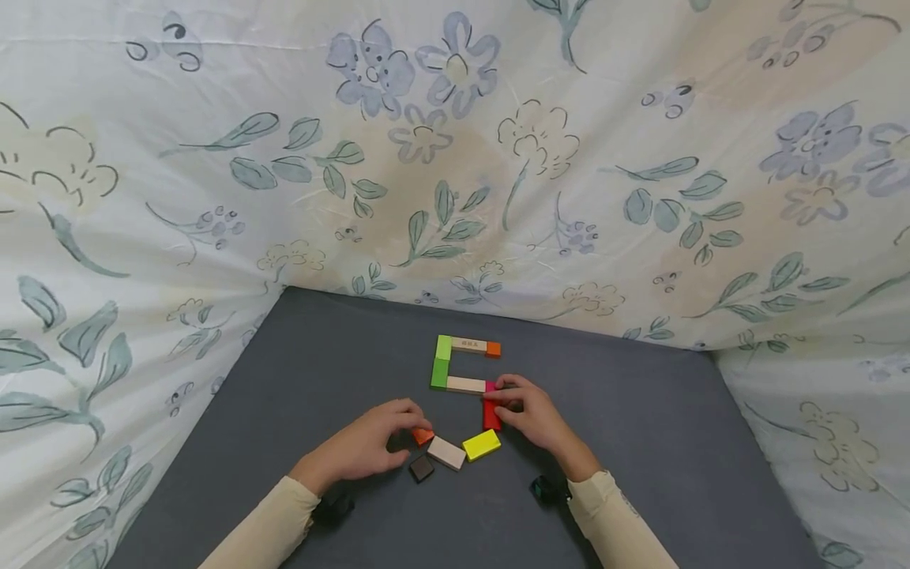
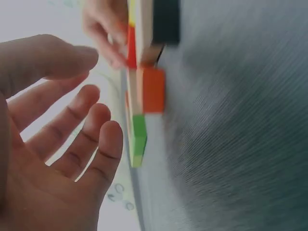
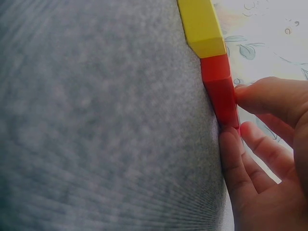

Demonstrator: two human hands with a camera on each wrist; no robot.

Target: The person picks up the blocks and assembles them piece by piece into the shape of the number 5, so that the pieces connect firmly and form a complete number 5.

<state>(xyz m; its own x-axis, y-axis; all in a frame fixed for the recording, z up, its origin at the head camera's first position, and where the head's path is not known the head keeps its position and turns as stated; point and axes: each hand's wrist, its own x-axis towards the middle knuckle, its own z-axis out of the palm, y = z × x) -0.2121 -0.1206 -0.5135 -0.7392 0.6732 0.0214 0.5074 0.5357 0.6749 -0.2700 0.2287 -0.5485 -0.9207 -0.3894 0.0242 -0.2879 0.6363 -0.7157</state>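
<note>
My left hand (image 1: 370, 438) hovers with loosely bent fingers beside an orange block (image 1: 423, 436); the left wrist view shows a gap between that hand (image 2: 62, 154) and the orange block (image 2: 153, 90). My right hand (image 1: 533, 415) has its fingers at a red block (image 1: 491, 414) and the small pink block (image 1: 490, 386) beyond it. From the right wrist, the thumb touches the red block (image 3: 221, 91), while other fingertips of this hand (image 3: 269, 178) rest at its far end, mostly hiding the pink one. Neither block is visibly lifted.
Pink meets a row of wooden (image 1: 465, 385), green (image 1: 440, 373), light green (image 1: 444, 346), another wooden (image 1: 469, 345) and orange blocks (image 1: 494, 349). Nearer me lie a yellow block (image 1: 482, 445), a pale wooden block (image 1: 446, 453) and a dark block (image 1: 422, 469) on the grey cloth (image 1: 341, 356). Floral curtains (image 1: 455, 158) surround it.
</note>
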